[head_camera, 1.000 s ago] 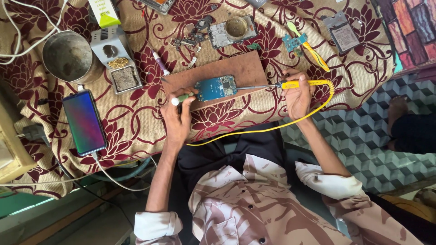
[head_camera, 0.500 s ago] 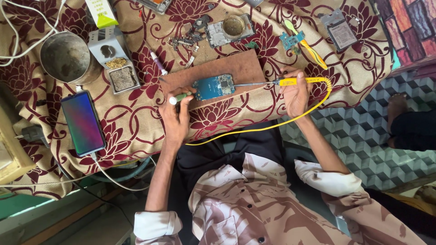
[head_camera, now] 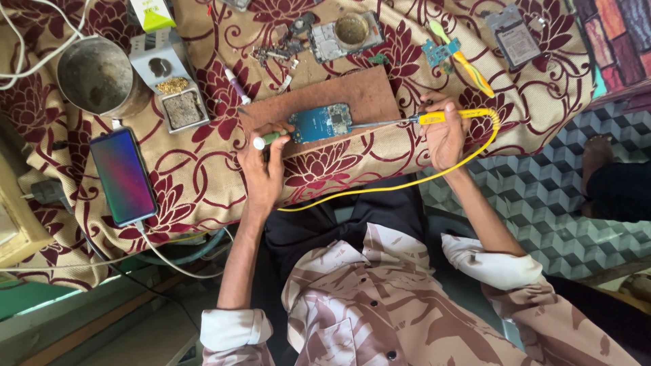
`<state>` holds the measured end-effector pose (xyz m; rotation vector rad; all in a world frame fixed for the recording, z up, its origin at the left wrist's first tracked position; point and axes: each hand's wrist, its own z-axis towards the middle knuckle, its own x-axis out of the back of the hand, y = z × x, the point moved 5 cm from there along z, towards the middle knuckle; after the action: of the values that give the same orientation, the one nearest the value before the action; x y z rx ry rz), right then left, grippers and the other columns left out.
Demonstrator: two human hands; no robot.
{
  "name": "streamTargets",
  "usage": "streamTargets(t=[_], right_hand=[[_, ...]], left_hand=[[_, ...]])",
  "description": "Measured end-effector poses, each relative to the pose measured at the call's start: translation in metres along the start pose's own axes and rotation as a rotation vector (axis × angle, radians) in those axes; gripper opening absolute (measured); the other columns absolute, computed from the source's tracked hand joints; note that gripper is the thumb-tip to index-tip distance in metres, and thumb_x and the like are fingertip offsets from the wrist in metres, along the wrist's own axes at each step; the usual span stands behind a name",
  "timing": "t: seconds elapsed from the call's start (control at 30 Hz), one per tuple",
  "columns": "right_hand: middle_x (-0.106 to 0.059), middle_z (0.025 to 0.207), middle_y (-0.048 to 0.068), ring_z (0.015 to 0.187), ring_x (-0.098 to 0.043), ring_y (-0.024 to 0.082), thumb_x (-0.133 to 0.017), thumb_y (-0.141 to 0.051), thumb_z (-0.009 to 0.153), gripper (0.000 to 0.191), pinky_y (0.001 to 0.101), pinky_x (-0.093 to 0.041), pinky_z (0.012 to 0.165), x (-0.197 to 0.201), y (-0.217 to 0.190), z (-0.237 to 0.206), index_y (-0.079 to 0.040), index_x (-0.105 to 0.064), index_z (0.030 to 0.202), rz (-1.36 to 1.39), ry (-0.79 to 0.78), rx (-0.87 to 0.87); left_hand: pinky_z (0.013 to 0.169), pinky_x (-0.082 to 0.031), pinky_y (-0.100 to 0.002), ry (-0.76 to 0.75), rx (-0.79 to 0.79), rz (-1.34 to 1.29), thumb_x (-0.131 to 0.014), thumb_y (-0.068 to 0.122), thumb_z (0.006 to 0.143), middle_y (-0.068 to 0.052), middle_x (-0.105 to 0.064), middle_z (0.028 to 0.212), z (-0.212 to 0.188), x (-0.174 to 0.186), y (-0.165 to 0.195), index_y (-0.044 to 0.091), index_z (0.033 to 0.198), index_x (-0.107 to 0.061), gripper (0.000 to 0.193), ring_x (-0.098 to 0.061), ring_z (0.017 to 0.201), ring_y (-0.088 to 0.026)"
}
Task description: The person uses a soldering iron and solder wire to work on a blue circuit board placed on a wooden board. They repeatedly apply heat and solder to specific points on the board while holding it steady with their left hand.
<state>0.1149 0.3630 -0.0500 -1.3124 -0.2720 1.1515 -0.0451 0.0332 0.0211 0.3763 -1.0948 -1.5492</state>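
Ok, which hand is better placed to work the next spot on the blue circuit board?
Right, likely. The right hand already grips the soldering iron, tip at the circuit board. The left hand holds a green stick at the board's edge.

Soldering iron (head_camera: 407, 120) tip too small to tell if it touches the blue circuit board (head_camera: 320, 123). Left hand (head_camera: 263, 165) covers most of the green-handled tool (head_camera: 268, 140); its working end can't be made out. Green-yellow box (head_camera: 152, 12) cut off by top edge. White cables (head_camera: 27, 47) run out the left edge. Small parts pile (head_camera: 278, 49) too small to identify.
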Motion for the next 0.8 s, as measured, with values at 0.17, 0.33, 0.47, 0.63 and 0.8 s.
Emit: streamTargets(t=[0.17,0.33,0.47,0.63,0.8], right_hand=[[-0.064,0.124,0.023,0.076,-0.061,0.016,-0.051,-0.029,0.112,0.034,0.0286,-0.054,0.067,0.0008,0.0005,0.0014,0.002,-0.061,0.104,0.005,-0.001,-0.006],[-0.063,0.127,0.023,0.078,-0.062,0.016,-0.050,-0.030,0.114,0.035,0.0293,-0.055,0.070,-0.0001,-0.0001,0.0004,0.003,-0.061,0.106,0.015,-0.009,-0.009],[-0.060,0.129,0.023,0.085,-0.064,0.017,-0.049,-0.028,0.114,0.036,0.0285,-0.056,0.069,-0.0011,0.0011,0.0005,0.005,-0.061,0.110,0.023,-0.062,-0.012],[-0.059,0.126,0.021,0.083,-0.064,0.017,-0.050,-0.027,0.114,0.036,0.0322,-0.059,0.068,-0.0014,0.0039,0.0011,0.006,-0.061,0.105,-0.061,-0.131,0.008],[-0.059,0.126,0.021,0.096,-0.066,0.018,-0.051,-0.026,0.112,0.034,0.0335,-0.061,0.069,0.0018,0.0078,0.0018,0.006,-0.062,0.106,-0.040,-0.097,-0.002]], left_hand=[[0.049,-0.045,-0.024,-0.008,0.013,-0.007,-0.059,0.013,0.109,-0.011,-0.079,0.101,0.0000,-0.0032,-0.0068,0.001,0.108,-0.061,0.013,-0.063,0.060,-0.008],[0.051,-0.046,-0.025,-0.006,0.005,-0.013,-0.059,0.013,0.109,-0.011,-0.078,0.101,0.0006,-0.0031,-0.0057,0.000,0.109,-0.060,0.013,-0.063,0.062,-0.008],[0.056,-0.050,-0.025,-0.003,-0.019,-0.014,-0.059,0.013,0.111,-0.011,-0.078,0.103,0.0009,-0.0019,-0.0026,0.000,0.110,-0.059,0.013,-0.067,0.068,-0.010],[0.055,-0.051,-0.025,-0.010,0.010,-0.013,-0.060,0.012,0.109,-0.012,-0.078,0.102,0.0026,-0.0025,-0.0047,0.000,0.108,-0.059,0.013,-0.068,0.068,-0.010],[0.067,-0.057,-0.028,-0.012,-0.037,-0.037,-0.059,0.011,0.111,-0.012,-0.077,0.105,0.0029,-0.0010,-0.0008,-0.001,0.111,-0.058,0.012,-0.073,0.081,-0.015]])
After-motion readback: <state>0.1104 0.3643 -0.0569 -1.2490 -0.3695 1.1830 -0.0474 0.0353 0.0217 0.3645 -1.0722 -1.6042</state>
